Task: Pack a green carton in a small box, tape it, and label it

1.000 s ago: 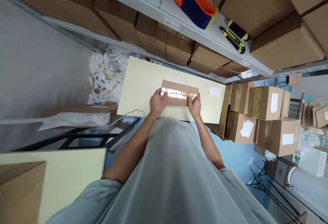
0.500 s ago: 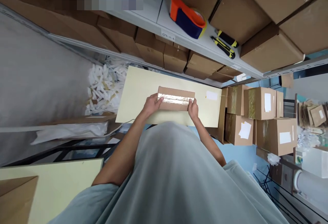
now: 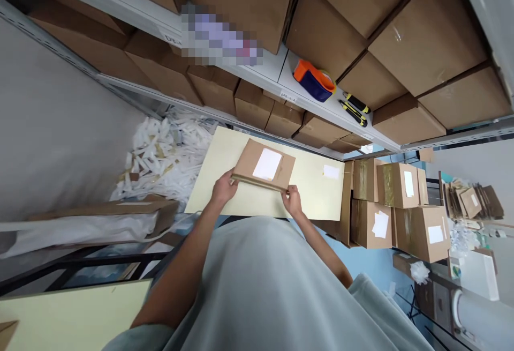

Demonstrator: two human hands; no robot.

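A flat cardboard box (image 3: pixel 246 161) with a white label (image 3: pixel 267 163) on its upper face is tilted over the pale yellow table (image 3: pixel 313 201). My left hand (image 3: pixel 224 187) grips its near left corner, thumb along the edge. At the near right corner, my right hand (image 3: pixel 292 200) pinches the box's edge between thumb and fingers. The taped side is turned mostly out of sight. A white paper slip (image 3: pixel 331 171) lies on the table to the right of the box.
A shelf beyond the table holds cardboard boxes (image 3: pixel 325 29), an orange and blue tape dispenser (image 3: pixel 314 80) and two box cutters (image 3: pixel 355 109). Labelled cartons (image 3: pixel 371 225) are stacked at the right. Heaped white paper scraps (image 3: pixel 160 147) lie at the left.
The box has been turned in my hands: its shiny taped side faced up before, and now the labelled face shows. Both hands have shifted to its near corners. The view has tilted upward.
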